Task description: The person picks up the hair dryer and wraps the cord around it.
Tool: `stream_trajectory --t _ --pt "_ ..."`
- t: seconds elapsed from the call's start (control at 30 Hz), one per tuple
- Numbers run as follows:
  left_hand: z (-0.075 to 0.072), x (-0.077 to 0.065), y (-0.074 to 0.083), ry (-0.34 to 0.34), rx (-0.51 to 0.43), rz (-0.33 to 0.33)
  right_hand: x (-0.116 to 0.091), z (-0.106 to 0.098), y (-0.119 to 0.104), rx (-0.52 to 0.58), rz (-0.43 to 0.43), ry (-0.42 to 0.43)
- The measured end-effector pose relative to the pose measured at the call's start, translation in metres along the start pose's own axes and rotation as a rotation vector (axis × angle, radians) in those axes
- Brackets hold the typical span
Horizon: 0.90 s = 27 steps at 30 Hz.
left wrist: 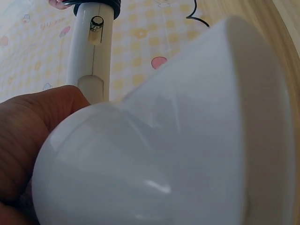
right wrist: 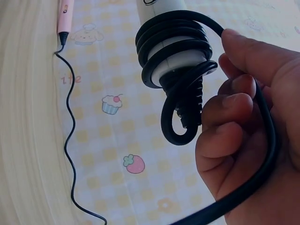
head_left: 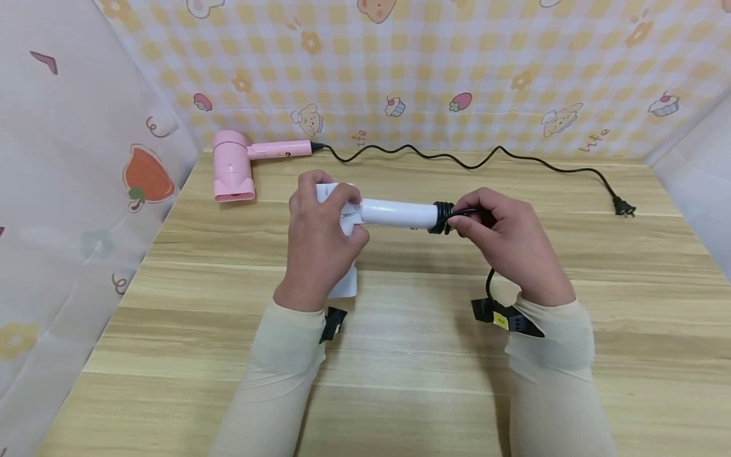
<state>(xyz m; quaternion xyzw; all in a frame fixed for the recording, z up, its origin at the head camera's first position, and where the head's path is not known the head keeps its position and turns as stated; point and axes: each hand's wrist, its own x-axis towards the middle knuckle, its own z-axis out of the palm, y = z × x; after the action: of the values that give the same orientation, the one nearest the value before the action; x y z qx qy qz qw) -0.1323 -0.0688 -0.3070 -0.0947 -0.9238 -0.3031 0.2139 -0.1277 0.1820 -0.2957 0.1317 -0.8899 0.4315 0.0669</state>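
A pale yellowish-brown tabletop with streaked wood grain (head_left: pixel 411 393) is stretching across the view, its grain running between 9 and 3 o'clock. Near its far edge, toward 10 o'clock, a glossy pink T-shaped hair dryer (head_left: pixel 232 166) is lying directly on it, the flared nozzle facing 6 o'clock and the slim handle (head_left: pixel 280 150) pointing toward 3. From that handle a thin black wavy cord (head_left: pixel 471 167) is trailing over the wood past 12 o'clock. At 2 o'clock a small black plug (head_left: pixel 624 207) (cord entering from its 11 o'clock side) is resting there.
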Motion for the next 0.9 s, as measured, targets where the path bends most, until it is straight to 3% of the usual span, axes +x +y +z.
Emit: stream_trajectory --t 0.17,0.4,0.7,0.9 --pt "-0.0013 0.0003 -0.0006 0.011 -0.001 0.012 0.0001 -0.0016 -0.0011 0.015 0.005 0.001" --pt "-0.0019 0.0009 0.0004 0.004 0.0 0.031 0.0008 -0.0026 0.0012 -0.008 0.051 0.098" --pt "-0.0026 -0.0003 0.0027 -0.009 -0.012 0.064 0.0022 -0.0023 0.0034 0.075 0.007 0.121" --pt "-0.0055 -0.0007 0.0035 -0.003 -0.049 0.075 0.0037 -0.0029 0.0065 0.106 0.025 0.151"
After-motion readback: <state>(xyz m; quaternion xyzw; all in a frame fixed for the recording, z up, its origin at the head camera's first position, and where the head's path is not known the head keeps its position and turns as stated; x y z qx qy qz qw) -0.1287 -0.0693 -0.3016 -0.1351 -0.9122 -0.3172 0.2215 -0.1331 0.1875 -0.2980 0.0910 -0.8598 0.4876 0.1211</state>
